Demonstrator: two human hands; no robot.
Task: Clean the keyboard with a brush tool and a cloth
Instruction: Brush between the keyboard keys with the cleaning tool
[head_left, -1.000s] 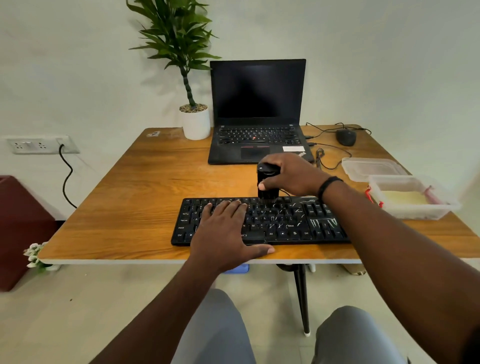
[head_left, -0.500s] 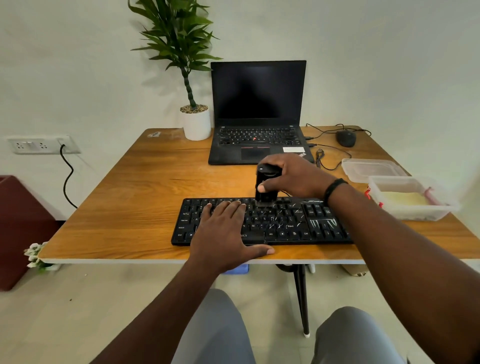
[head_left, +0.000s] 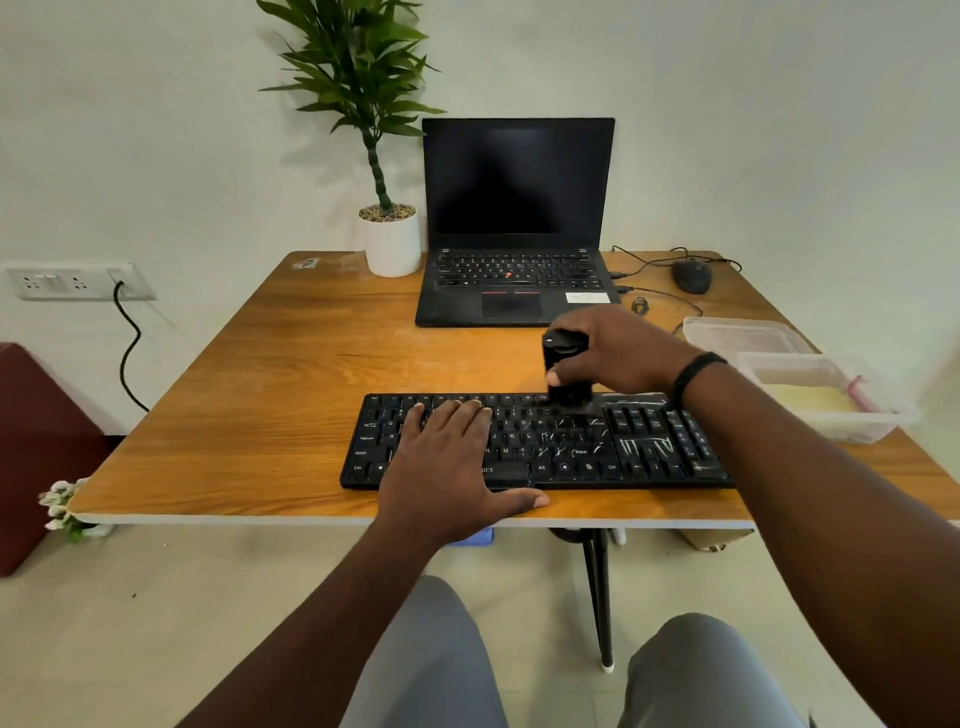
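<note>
A wall socket (head_left: 78, 281) with a black cable plugged in is seen at the far left, beside a dark red piece of furniture (head_left: 36, 447). On the wooden table (head_left: 260, 405), a potted plant (head_left: 389, 239) is set at the back edge, just left of an open laptop (head_left: 517, 223) whose screen is dark. The black keyboard (head_left: 649, 447) is laid near the front edge of the table, its right half marked with pale streaks. The left hand (head_left: 447, 467) is pressed flat on the keyboard's left half, fingers straight and together, the thumb spread out along the front edge. The brush tool (head_left: 563, 371) (a black, upright block) is gripped by the right hand (head_left: 618, 353), fingers curled over its top and the thumb against its side; its lower end is held against the keyboard's top row, right of centre. Further right, a mouse (head_left: 692, 275) with its cable is seen at the back, and two clear plastic containers (head_left: 831, 395) are placed near the table's right edge, something pale yellow inside the nearer one
</note>
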